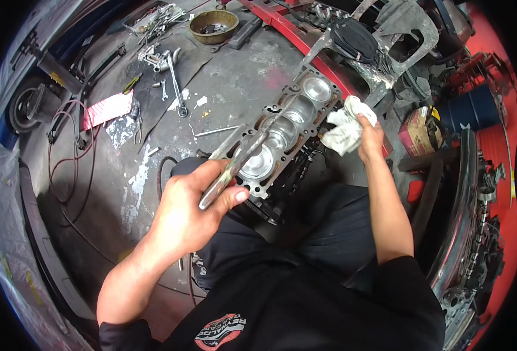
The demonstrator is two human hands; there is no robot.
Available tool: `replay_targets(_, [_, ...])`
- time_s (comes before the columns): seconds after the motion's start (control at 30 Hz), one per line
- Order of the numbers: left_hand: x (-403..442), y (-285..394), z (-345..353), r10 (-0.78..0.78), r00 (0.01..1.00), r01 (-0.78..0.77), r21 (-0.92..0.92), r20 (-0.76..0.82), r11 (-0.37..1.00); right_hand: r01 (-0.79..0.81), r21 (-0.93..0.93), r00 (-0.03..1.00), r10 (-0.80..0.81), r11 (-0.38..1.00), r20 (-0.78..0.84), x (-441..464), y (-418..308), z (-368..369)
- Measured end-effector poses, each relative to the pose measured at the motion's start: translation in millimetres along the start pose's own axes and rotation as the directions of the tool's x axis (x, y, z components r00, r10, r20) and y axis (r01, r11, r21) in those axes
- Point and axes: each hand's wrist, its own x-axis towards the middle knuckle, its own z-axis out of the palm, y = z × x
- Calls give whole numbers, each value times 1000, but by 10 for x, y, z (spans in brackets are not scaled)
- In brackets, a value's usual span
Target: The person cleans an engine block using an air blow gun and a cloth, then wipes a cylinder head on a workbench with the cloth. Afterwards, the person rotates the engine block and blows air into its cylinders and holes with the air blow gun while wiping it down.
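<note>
An engine block (279, 139) stands between my knees, its deck face up. Several round cylinder bores run along it, with shiny piston tops showing inside. My left hand (185, 202) is closed around the near end of a long, flat metal bar (248, 152), whose exact kind I cannot make out. The bar slants over the nearest bores; whether it touches the deck I cannot tell. Beyond the block's right edge, my right hand (372, 137) grips a crumpled white rag (346, 128), held up off the block.
On the floor lie a long wrench (176, 88), a small wrench (164, 90) and a pink-and-white sheet (109, 109). A brass-coloured bowl (213, 26) with small parts sits farther back. A red hose (52, 169) loops at left. At right are a box (421, 131) and blue drum (471, 110).
</note>
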Motion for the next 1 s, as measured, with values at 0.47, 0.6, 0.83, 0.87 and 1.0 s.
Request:
replay_targets(0.47, [336,80,85,4,999,-2,-38,43,999,653,-750,739,-131,-107,661,396,-57,1355])
replay_targets(0.6, [-164,-230,-187,-54,984,35,-108,-172,993,811,-585,568,-219,-15,793,533,247,1210])
replay_targets(0.83, [-740,-863,-482,-227,919,103,-359,-322,928,850,-472,526,-368,232,767,-943,276,1037])
replay_targets(0.87, [-785,-918,-463,-232,910,92,-378,-343,921,840,-421,532,-367,341,763,-1182,271,1108])
replay_targets(1.0, [-1012,-917,-502,-245,931,153,-321,-271,935,900,-345,427,-381,266,820,-1852,310,1412])
